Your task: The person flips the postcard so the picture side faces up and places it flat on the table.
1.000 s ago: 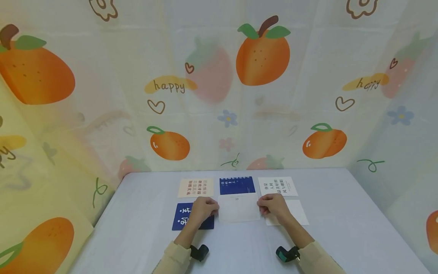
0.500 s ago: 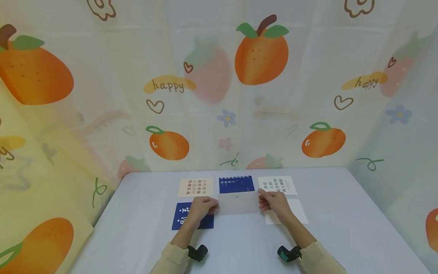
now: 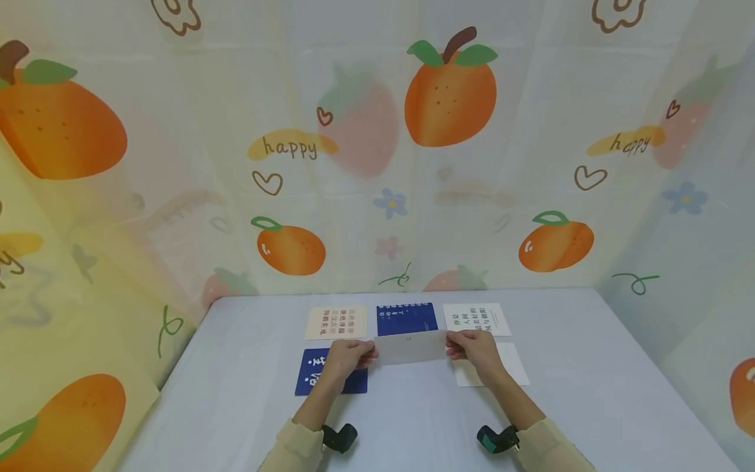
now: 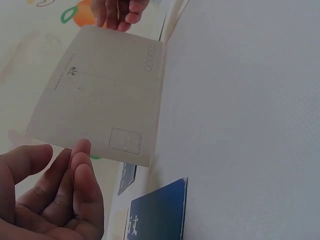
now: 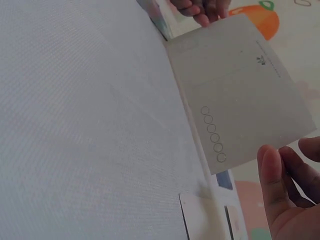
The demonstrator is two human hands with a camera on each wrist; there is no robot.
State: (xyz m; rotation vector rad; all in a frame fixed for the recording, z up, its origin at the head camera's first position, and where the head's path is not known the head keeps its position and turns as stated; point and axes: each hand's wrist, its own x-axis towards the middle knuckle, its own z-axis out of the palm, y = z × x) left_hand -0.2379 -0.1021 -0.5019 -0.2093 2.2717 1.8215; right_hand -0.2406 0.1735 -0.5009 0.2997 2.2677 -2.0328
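Note:
In the head view a postcard (image 3: 409, 350) is tilted up off the table between both hands, its pale back toward me. My left hand (image 3: 348, 357) pinches its left edge, and my right hand (image 3: 476, 349) pinches the right edge. Printed lines and a stamp box show on the postcard (image 4: 100, 90) in the left wrist view. A row of small circles runs along the postcard (image 5: 240, 90) in the right wrist view. Under the left hand lies a dark blue card (image 3: 309, 372) with white characters; a blank white card (image 3: 512, 364) lies beside the right hand.
Along the back of the white-covered table (image 3: 236, 380) lie a beige card (image 3: 335, 322) with brown characters, a dark blue card (image 3: 407, 318) and a white card (image 3: 498, 319) with black characters. A fruit-printed curtain (image 3: 354, 242) hangs behind the table.
Over the last second the postcard has tilted from nearly flat to more upright, its near edge rising away from the front. Both hands stay at its sides; the other cards have not moved.

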